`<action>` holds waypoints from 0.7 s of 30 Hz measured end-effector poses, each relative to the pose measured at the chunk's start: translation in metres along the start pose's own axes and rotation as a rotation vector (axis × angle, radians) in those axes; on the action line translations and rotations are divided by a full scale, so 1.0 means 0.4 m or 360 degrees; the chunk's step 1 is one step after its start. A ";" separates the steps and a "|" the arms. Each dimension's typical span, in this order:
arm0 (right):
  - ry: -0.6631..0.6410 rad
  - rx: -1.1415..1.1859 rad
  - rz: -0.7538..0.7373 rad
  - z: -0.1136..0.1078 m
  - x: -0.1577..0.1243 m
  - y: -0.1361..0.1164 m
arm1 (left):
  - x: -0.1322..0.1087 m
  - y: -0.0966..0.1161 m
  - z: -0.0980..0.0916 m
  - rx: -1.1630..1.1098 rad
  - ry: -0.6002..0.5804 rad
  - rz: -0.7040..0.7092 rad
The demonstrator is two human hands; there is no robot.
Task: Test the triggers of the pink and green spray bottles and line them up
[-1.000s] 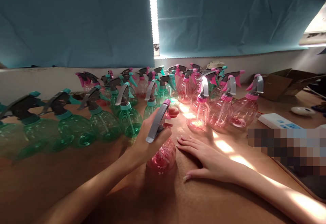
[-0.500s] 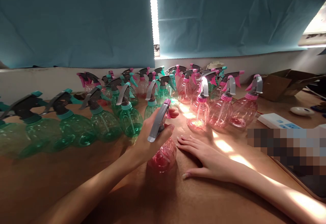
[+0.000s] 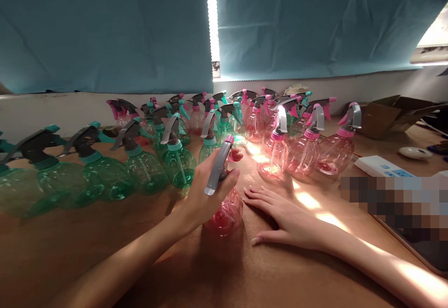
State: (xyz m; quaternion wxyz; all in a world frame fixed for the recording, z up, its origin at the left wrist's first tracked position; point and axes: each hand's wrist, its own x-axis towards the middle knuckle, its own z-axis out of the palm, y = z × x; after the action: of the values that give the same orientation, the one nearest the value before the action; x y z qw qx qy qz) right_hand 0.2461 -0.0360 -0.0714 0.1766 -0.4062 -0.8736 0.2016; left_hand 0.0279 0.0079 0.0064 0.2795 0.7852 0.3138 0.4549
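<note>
My left hand (image 3: 204, 182) is wrapped around the neck of a pink spray bottle (image 3: 227, 217), just under its sprayer head. The bottle has a grey lever and a pink nozzle pointing away from me, and appears to stand upright on the table. Its collar and most of the trigger are hidden by the hand. Flat on the tabletop to the right, my right hand (image 3: 283, 217) rests palm down with fingers spread, holding nothing. Its fingertips lie close beside the bottle.
A row of green spray bottles (image 3: 145, 170) runs along the left. Pink spray bottles (image 3: 304, 154) stand at the right, with several mixed ones behind. Farther right are a cardboard box (image 3: 380, 116), a white mouse (image 3: 415, 153) and a white power strip (image 3: 371, 162). Blue curtains (image 3: 105, 32) hang behind.
</note>
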 end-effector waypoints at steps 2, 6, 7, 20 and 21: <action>0.0007 0.0005 -0.0003 0.001 -0.001 0.001 | 0.001 -0.002 -0.002 0.0014 -0.0019 -0.0009; 0.0013 0.0009 -0.0011 0.003 -0.001 0.003 | 0.002 -0.001 -0.004 0.0000 -0.0057 -0.0033; 0.0007 0.0001 -0.0010 0.002 -0.001 0.002 | 0.002 0.000 -0.004 -0.0008 -0.0060 -0.0030; -0.0020 -0.0043 0.0009 -0.001 -0.002 -0.001 | 0.009 0.011 -0.007 -0.0008 -0.0063 0.0007; -0.0020 -0.0045 0.0009 -0.001 -0.001 -0.001 | 0.010 0.016 -0.008 -0.0009 -0.0066 0.0001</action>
State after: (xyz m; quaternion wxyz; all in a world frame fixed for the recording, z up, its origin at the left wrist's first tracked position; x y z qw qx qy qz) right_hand 0.2464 -0.0366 -0.0711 0.1648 -0.4098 -0.8763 0.1924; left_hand 0.0280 0.0072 0.0143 0.2881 0.7937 0.3065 0.4395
